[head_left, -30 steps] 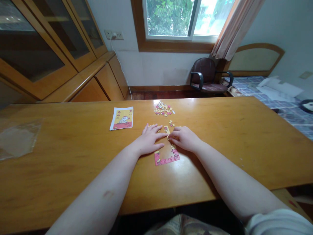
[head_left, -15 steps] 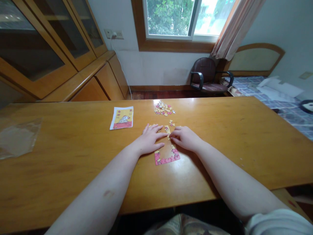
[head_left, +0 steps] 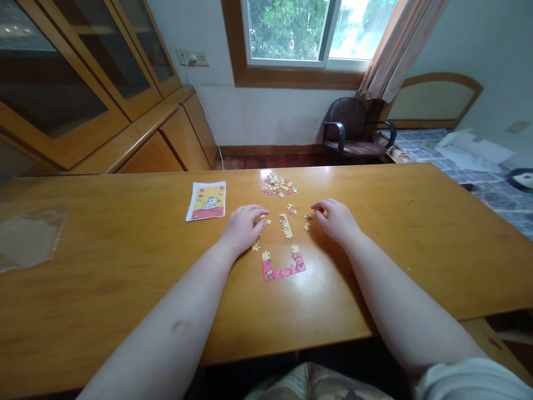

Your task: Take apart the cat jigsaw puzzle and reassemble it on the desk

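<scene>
My left hand (head_left: 245, 226) rests on the table with fingers apart and slightly bent, beside loose yellow puzzle pieces (head_left: 268, 221). More pieces (head_left: 256, 244) lie partly hidden under its thumb side. My right hand (head_left: 336, 219) has its fingers curled together at the tips; whether a piece is between them is too small to tell. Just left of it lie a few small pieces (head_left: 307, 226). Between the hands is a joined yellow puzzle strip (head_left: 286, 226). Nearer to me, a joined pink-and-yellow puzzle border (head_left: 285, 272) forms a U shape.
A heap of loose puzzle pieces (head_left: 278, 184) lies toward the far edge, with a small cluster (head_left: 291, 209) below it. A picture card (head_left: 208, 201) is to the left. Clear plastic wrap (head_left: 31, 236) lies far left on the wooden table (head_left: 145, 239). Beyond stands a chair (head_left: 350, 128).
My right hand has moved right and slightly away from the yellow strip. My left hand has shifted left, its fingers less spread, uncovering the strip and the border's upper ends.
</scene>
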Available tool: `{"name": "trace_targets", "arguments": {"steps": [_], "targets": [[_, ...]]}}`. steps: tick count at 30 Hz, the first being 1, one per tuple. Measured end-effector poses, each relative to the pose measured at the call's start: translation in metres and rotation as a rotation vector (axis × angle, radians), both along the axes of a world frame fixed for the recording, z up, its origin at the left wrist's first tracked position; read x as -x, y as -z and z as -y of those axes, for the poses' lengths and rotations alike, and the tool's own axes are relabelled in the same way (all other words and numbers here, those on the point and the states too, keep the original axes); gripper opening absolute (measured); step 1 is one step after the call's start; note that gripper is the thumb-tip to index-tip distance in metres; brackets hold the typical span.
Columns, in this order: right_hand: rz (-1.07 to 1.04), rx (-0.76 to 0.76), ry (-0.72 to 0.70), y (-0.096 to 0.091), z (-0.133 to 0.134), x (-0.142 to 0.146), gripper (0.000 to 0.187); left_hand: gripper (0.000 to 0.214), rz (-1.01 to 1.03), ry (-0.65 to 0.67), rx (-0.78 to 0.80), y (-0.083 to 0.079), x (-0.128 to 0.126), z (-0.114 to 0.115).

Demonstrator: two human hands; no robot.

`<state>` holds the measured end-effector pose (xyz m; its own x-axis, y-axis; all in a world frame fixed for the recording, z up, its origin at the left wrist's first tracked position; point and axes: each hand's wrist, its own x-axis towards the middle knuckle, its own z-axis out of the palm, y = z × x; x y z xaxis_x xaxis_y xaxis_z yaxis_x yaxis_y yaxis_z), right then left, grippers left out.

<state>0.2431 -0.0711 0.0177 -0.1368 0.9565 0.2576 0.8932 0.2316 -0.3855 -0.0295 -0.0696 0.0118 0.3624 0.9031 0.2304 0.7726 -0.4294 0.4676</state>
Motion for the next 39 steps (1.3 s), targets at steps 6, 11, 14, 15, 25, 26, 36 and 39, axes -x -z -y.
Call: {"name": "trace_targets", "arguments": {"steps": [6, 11, 14, 15, 25, 26, 36, 39], "targets": [[0.085, 0.098, 0.052, 0.003, -0.003, -0.004, 0.026, 0.023, 0.077, -0.145, -0.011, 0.004, 0.007, -0.008], [0.103, 0.095, -0.109, 0.010, -0.003, 0.000, 0.030, 0.021, 0.093, -0.178, 0.010, 0.004, 0.008, -0.008], [0.115, 0.102, -0.191, 0.012, -0.005, -0.001, 0.033, 0.020, 0.103, -0.206, 0.021, 0.003, 0.008, -0.008], [0.120, 0.111, -0.210, 0.013, -0.005, -0.002, 0.033, 0.020, 0.106, -0.212, 0.023, 0.003, 0.008, -0.008], [0.199, 0.222, -0.051, 0.010, -0.008, -0.007, 0.022, 0.020, 0.113, -0.213, 0.019, 0.005, 0.007, -0.009], [0.182, 0.235, -0.027, 0.009, -0.009, -0.008, 0.018, 0.020, 0.114, -0.213, 0.020, 0.006, 0.007, -0.009], [-0.476, 0.409, 0.029, 0.006, -0.003, -0.003, 0.016, 0.023, 0.064, -0.042, 0.038, 0.003, 0.003, -0.004], [-0.598, 0.476, 0.014, 0.008, -0.002, 0.002, 0.015, 0.026, -0.019, 0.151, 0.028, 0.001, -0.002, 0.002]]}}
